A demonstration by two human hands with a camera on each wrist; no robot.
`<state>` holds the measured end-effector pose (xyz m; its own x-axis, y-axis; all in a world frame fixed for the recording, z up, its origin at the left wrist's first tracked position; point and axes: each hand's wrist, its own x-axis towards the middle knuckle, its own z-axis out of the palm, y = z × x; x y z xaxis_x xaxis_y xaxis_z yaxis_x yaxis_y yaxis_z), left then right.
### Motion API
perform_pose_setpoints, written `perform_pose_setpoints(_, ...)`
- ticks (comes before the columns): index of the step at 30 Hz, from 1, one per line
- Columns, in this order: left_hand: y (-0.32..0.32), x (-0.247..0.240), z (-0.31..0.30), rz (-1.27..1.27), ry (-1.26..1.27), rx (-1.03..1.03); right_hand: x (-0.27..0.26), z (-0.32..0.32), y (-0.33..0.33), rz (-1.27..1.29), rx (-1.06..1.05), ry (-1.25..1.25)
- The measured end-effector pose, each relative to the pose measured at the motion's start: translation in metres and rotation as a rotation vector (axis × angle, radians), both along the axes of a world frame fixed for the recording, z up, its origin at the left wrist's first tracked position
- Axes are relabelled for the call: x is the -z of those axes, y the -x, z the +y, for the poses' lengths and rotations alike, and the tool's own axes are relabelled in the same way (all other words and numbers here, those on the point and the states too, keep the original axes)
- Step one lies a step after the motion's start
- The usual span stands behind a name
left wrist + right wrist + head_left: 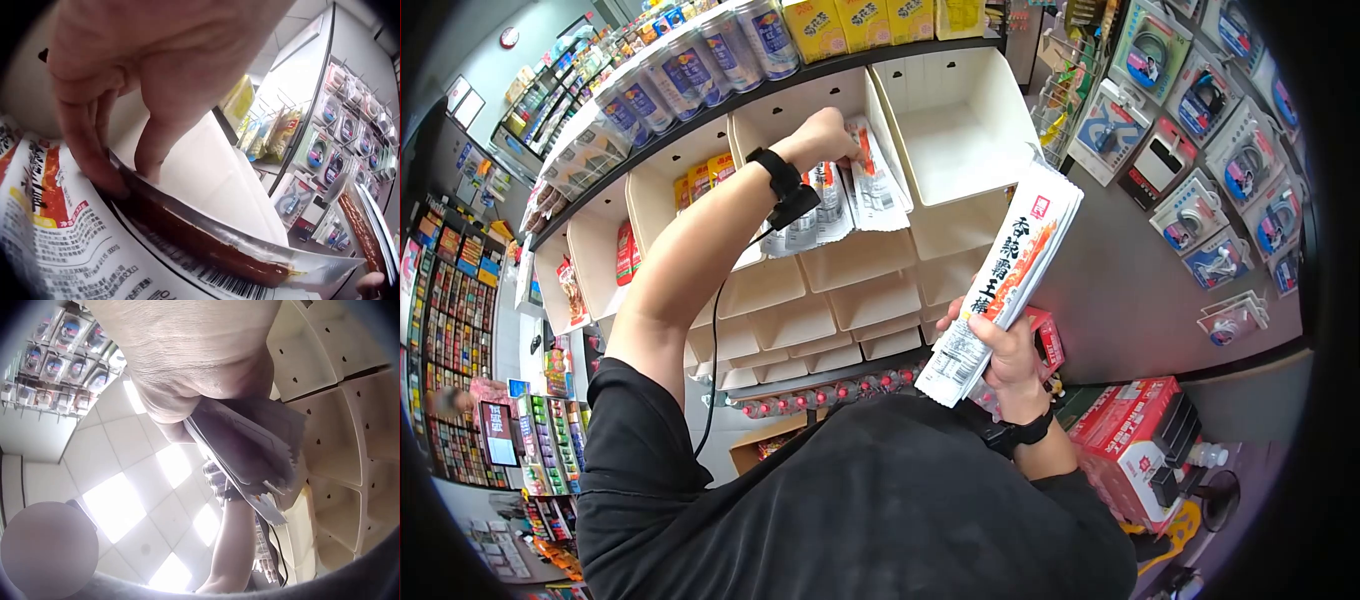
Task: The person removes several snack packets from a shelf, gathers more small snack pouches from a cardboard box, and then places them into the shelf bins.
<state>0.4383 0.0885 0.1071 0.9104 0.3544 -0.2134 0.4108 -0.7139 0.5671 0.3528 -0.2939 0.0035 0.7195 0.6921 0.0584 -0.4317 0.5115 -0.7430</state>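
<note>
My left hand (822, 138) reaches into a cream-coloured bin (790, 103) at the top of the rack. In the left wrist view, its fingers and thumb pinch the edge of a sausage packet (206, 244), clear on one side with the brown sausage showing. Other white, red-printed packets (875, 180) lie beside it in the same bin. On the right, my right hand (1010, 362) grips a small stack of similar long sausage packets (1012, 270), held tilted in front of the rack. From below, the right wrist view shows the stack's crimped ends (275, 469) beyond the palm.
Right of that bin is another cream bin (955, 120). Cans (720, 50) and yellow boxes (860, 22) line the shelf above. Cable packs (1200, 100) hang on the right wall. A red carton (1120, 440) stands low at right. A black cable (716, 350) hangs from the left wrist.
</note>
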Motion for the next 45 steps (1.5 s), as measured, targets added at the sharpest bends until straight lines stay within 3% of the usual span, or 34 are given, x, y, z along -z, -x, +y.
perform_pose_setpoints(2, -0.001, 0.006, 0.002, -0.074, 0.215, -0.055, 0.000, 0.000, -0.001, 0.004, -0.005, 0.003)
perform_pose_setpoints(6, 0.002, 0.007, 0.008, -0.079, 0.119, -0.013, -0.001, 0.002, -0.002, 0.002, -0.039, 0.009)
perform_pose_setpoints(8, 0.013, -0.008, -0.006, -0.065, -0.411, 0.146, -0.003, 0.003, -0.003, -0.001, -0.049, 0.022)
perform_pose_setpoints(12, 0.029, -0.014, -0.018, -0.059, -0.439, 0.293, -0.007, 0.006, -0.002, -0.009, -0.076, 0.028)
perform_pose_setpoints(16, 0.034, -0.008, -0.021, 0.083, -0.319, 0.355, -0.006, 0.013, -0.001, -0.018, -0.104, 0.036)
perform_pose_setpoints(20, 0.040, -0.005, -0.022, -0.105, -0.323, 0.347, -0.007, 0.021, 0.002, -0.020, -0.126, 0.037)
perform_pose_setpoints(22, 0.055, -0.020, -0.042, -0.361, -0.293, 0.354, -0.008, 0.024, 0.001, -0.031, -0.137, 0.075)
perform_pose_setpoints(23, 0.069, -0.025, -0.061, -0.420, -0.158, 0.338, -0.007, 0.027, 0.001, -0.038, -0.153, 0.068)
perform_pose_setpoints(25, 0.106, -0.044, -0.107, -0.235, 0.041, 0.357, -0.007, 0.031, 0.003, -0.042, -0.149, 0.068)
perform_pose_setpoints(28, 0.139, -0.026, -0.145, -0.321, 0.023, 0.369, -0.006, 0.041, 0.007, -0.021, -0.192, 0.060)
perform_pose_setpoints(31, 0.149, -0.009, -0.148, -0.404, 0.238, 0.265, -0.002, 0.049, 0.011, -0.013, -0.219, 0.038)
perform_pose_setpoints(36, 0.157, -0.004, -0.137, -0.363, 0.243, 0.231, 0.000, 0.056, 0.015, 0.043, -0.283, 0.014)
perform_pose_setpoints(45, 0.169, -0.003, -0.132, -0.448, 0.164, 0.286, 0.003, 0.064, 0.018, 0.003, -0.166, 0.037)
